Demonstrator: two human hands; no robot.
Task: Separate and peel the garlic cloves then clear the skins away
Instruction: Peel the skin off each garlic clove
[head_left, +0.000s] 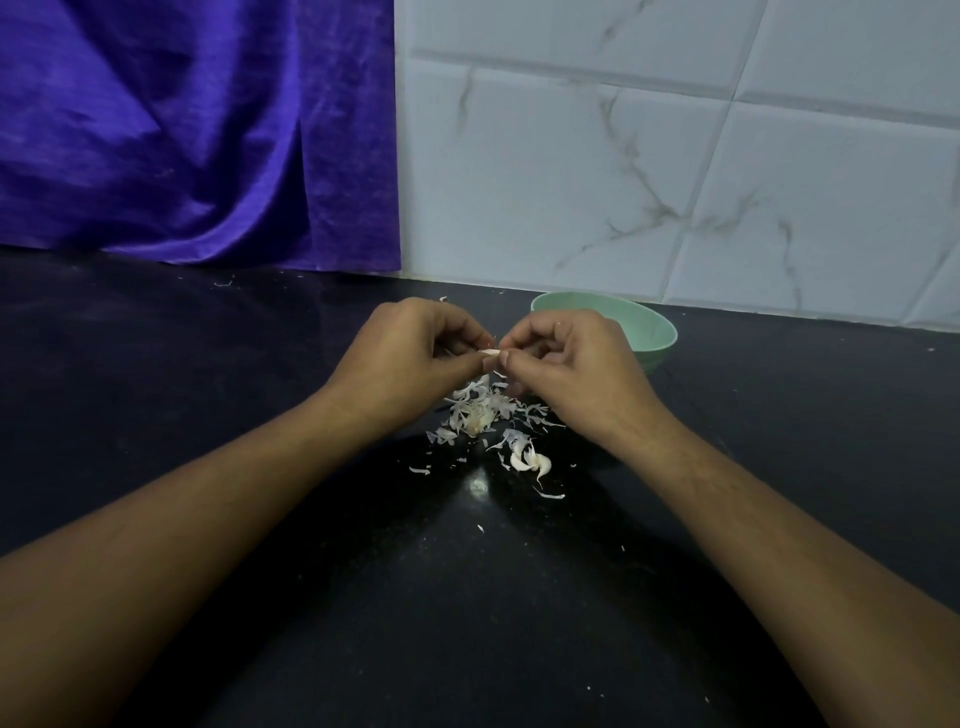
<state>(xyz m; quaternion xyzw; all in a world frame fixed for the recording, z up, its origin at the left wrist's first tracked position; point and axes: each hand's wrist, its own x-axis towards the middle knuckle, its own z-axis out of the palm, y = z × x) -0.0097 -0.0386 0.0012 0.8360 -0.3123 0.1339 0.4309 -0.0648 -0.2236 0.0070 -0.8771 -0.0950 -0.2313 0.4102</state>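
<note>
Fingers (470, 326) of the left hand (410, 353) are curled in tight, with thumb and forefinger pinching one end of a small pale garlic clove (491, 354). The right hand (571, 364) is curled just as closely, and its thumb and forefinger pinch the other end, so the fingertips of both hands nearly meet over the clove. The clove is held up off the black counter (208, 374), directly above the litter below. Taking the clove as the centre of the clock, a heap of torn white skins (480, 408) lies on the counter at 6 o'clock, partly under the heel of the right hand. A yellowish lump sits in the middle of the heap, too small to identify. Just past the heap, at about 5 o'clock, lie a few curved white pieces (532, 460) that look like cloves; whether they are peeled cannot be told. Thin flecks of skin are scattered around them and further toward the near edge. At 2 o'clock a pale green bowl (657, 332) stands on the counter close to the wall, its near side hidden behind the right hand, and what it holds cannot be seen. A purple cloth (182, 135) hangs down to the counter at 10 o'clock, and a white marbled tiled wall (675, 156) fills the span from 12 to 3 o'clock. Both bare forearms reach in from 7 and 5 o'clock.
</note>
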